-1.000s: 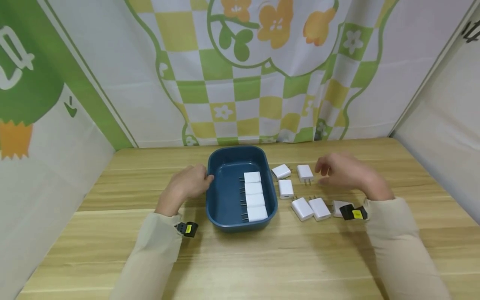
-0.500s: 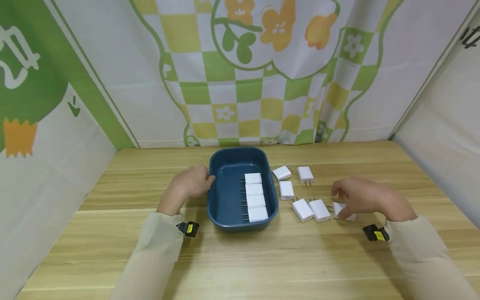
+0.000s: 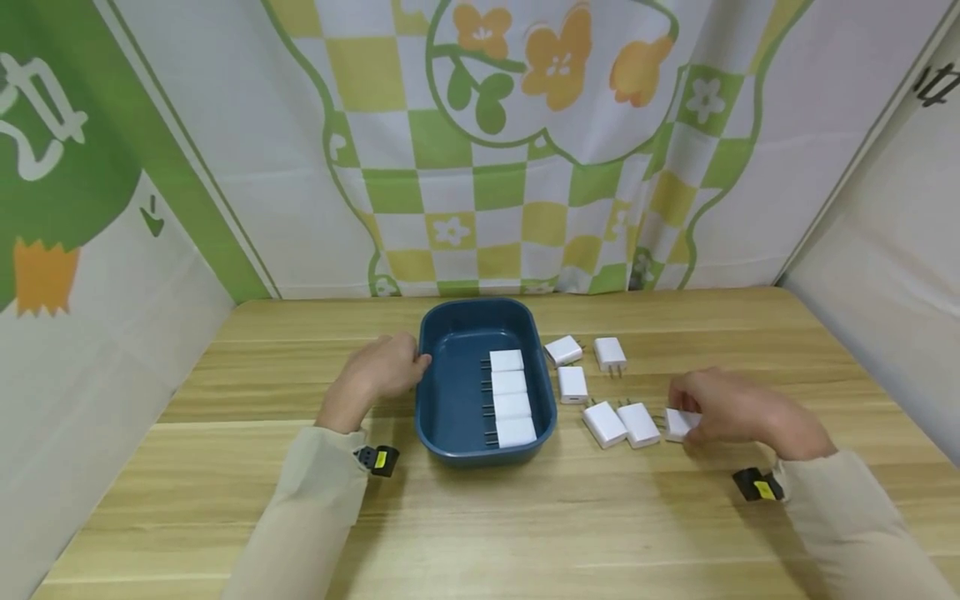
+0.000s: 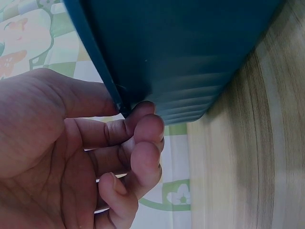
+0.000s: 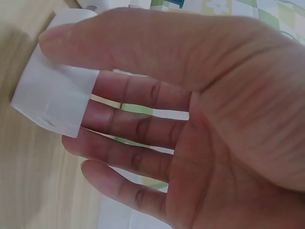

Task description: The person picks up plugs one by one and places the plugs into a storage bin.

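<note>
My left hand (image 3: 381, 368) pinches the left rim of a dark blue plastic box (image 3: 480, 457). In the left wrist view the thumb is above the rim and the fingers curl against the outer wall (image 4: 167, 62). At the right, my right hand (image 3: 742, 410) grips a white USB charger (image 3: 678, 425) by its sides, thumb on one face and fingers behind it. That charger (image 5: 52, 98) is at the table surface, its prongs pointing left in the head view. Inside the box, several white chargers (image 3: 512, 406) form a row along the right wall, prongs facing left.
Between box and right hand lie more loose white chargers: a touching pair (image 3: 638, 425), one standing nearer the box (image 3: 572, 385), and two farther back (image 3: 610, 354). A patterned curtain (image 3: 495, 225) hangs behind the wooden table (image 3: 540, 533), with cloth walls on both sides.
My right hand has moved right and toward me, from beside the back chargers to the rightmost one, and now grips it. My left hand has stayed on the box rim.
</note>
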`<action>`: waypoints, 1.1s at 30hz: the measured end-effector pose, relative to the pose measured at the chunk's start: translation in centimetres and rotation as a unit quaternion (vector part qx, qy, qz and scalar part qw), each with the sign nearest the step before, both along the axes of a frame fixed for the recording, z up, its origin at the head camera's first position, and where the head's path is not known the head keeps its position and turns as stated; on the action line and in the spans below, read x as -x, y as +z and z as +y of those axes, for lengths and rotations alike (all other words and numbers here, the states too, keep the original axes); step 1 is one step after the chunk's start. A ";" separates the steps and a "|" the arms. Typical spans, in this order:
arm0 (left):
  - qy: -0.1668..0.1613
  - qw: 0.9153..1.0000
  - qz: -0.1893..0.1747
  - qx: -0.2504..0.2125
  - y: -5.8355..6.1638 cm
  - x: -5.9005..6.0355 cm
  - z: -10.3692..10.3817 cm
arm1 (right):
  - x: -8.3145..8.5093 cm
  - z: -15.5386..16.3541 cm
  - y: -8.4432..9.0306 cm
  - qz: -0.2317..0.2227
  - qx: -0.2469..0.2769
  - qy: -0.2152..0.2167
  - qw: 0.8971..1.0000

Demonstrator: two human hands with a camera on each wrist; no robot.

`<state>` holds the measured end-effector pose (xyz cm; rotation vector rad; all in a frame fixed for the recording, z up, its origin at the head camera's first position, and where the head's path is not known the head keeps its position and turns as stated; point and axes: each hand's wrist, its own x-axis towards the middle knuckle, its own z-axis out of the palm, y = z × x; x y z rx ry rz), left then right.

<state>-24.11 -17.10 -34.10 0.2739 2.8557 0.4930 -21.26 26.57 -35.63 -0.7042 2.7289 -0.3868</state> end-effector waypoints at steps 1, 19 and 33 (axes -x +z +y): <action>0.000 1.000 0.000 0.000 0.0 0.0 0.0 | 0.0 0.0 -0.1 0.002 0.000 0.000 1.000; 0.002 1.000 0.001 0.002 0.0 0.0 0.0 | 0.2 0.2 1.5 0.024 -0.020 0.001 1.000; -0.001 1.000 0.003 -0.001 0.0 0.0 0.0 | 0.3 -1.8 4.6 0.090 0.029 0.037 0.995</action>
